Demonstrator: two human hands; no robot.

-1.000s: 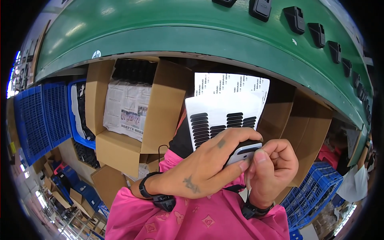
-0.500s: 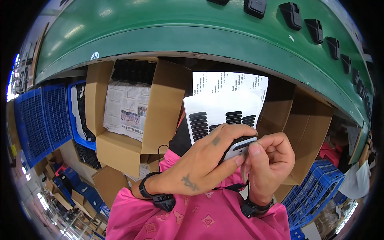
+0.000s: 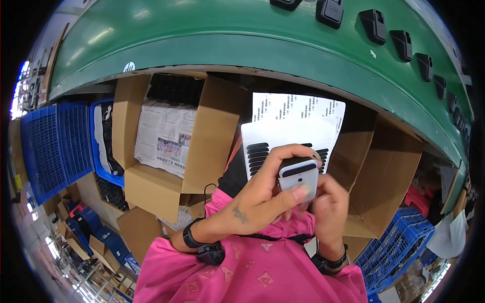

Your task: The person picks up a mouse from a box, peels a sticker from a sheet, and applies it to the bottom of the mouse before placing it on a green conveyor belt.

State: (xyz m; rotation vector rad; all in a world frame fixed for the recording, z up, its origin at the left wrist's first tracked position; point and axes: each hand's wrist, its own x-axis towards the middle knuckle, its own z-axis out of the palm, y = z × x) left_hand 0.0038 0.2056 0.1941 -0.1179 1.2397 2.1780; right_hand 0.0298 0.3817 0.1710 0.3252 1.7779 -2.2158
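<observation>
Between both hands, at the centre of the view, sits a small white rectangular plastic device with a dark window strip (image 3: 299, 176), which serves as the landmark for everything else. Left fingers (image 3: 298, 193) wrap around it from the left side, the thumb pressed flat across its front face and the other fingers curled over its top edge, so the left hand (image 3: 260, 199) grips the device firmly. Just right of and below the device, the right hand (image 3: 329, 207) cups its lower right edge, fingers curled in against it and touching the left fingers; whether they clamp the device or only steady it I cannot tell. Directly behind the device, touching the curled left fingers, stands a white sheet carrying rows of black oval stickers (image 3: 288, 144), and behind that a second white printed paper sheet (image 3: 298, 107) rises higher. Below the device, black wristbands circle both wrists, above a pink patterned sleeve (image 3: 252, 275). Left of the device is an open brown cardboard box lined with newspaper (image 3: 161, 139), and further left a blue plastic crate (image 3: 50, 144). Right of the device another open brown cardboard box (image 3: 384, 177) leans. Above the device curves a green bench (image 3: 227, 48) bearing black plastic parts (image 3: 331, 12).
</observation>
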